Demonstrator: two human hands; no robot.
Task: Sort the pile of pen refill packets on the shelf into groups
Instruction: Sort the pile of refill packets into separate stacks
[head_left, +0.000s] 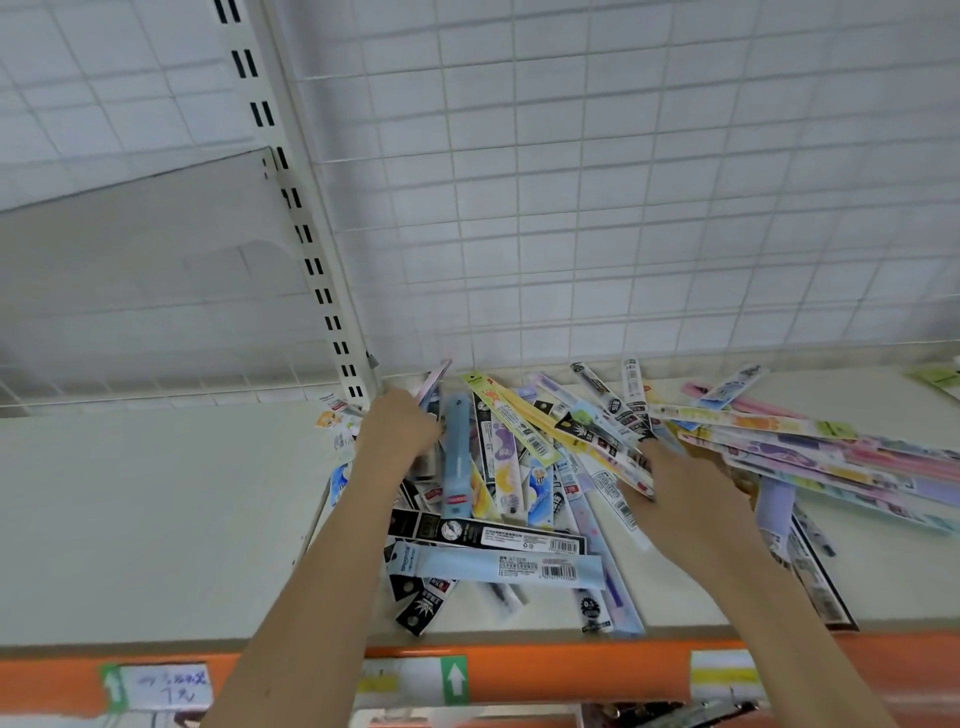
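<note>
Plainly, the pile of pen refill packets (519, 483) sprawls across the shelf (156, 519), fanning out toward three o'clock. The left hand (397, 426) reaches into the heap at about ten o'clock, its fingers buried among packets, so I cannot tell their state. The right hand (685, 483) lies at three o'clock on the fanned sleeves; its fingers are hidden too. The packets look light, thin, glossy and slippery, likely to slide; pinching one by its short end seems best.
</note>
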